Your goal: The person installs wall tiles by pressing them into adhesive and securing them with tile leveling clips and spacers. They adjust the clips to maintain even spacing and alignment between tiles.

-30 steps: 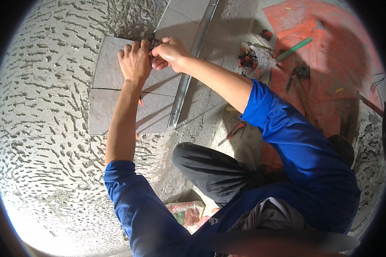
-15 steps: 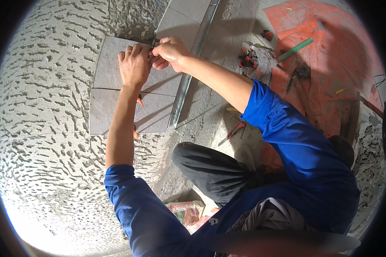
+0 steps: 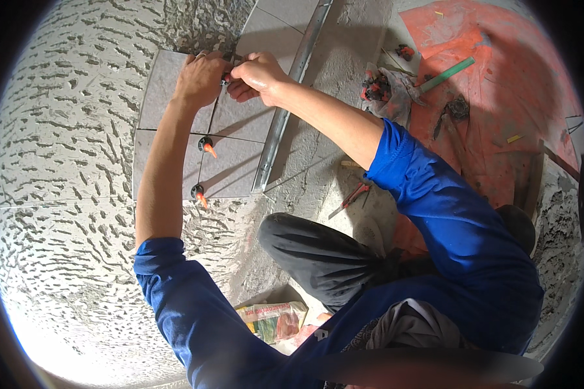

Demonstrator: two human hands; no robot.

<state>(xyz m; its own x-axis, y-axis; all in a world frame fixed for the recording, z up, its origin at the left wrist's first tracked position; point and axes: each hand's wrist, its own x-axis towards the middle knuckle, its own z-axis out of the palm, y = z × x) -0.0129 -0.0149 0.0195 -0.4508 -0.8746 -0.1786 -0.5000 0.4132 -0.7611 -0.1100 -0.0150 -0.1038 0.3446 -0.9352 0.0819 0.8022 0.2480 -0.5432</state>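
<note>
My left hand [image 3: 198, 80] is over the far part of a grey tile [image 3: 159, 91], fingers bent and tips partly hidden. Beside it my right hand [image 3: 261, 74] is closed in a pinch, thumb and fingers meeting my left fingertips. A small black and orange tile leveler [image 3: 226, 79] shows between the two hands, at the joint between tiles; both hands seem closed on it, though its upper part is covered. Two more tile levelers with orange handles, one at the tile crossing [image 3: 206, 145] and one at the near tile edge [image 3: 199, 193], stand in the same joint.
A metal straightedge [image 3: 285, 117] runs along the tiles' right side. Rough ridged mortar [image 3: 78, 129] lies to the left. Pliers with red handles [image 3: 350, 200], a bag of levelers [image 3: 377, 91] and a hammer with a green handle [image 3: 449, 74] lie right, by an orange sheet [image 3: 506, 110].
My left hand and forearm have shifted left, and its fingers have curled from lying on the tile. Both standing levelers now show fully. The right hand has barely moved.
</note>
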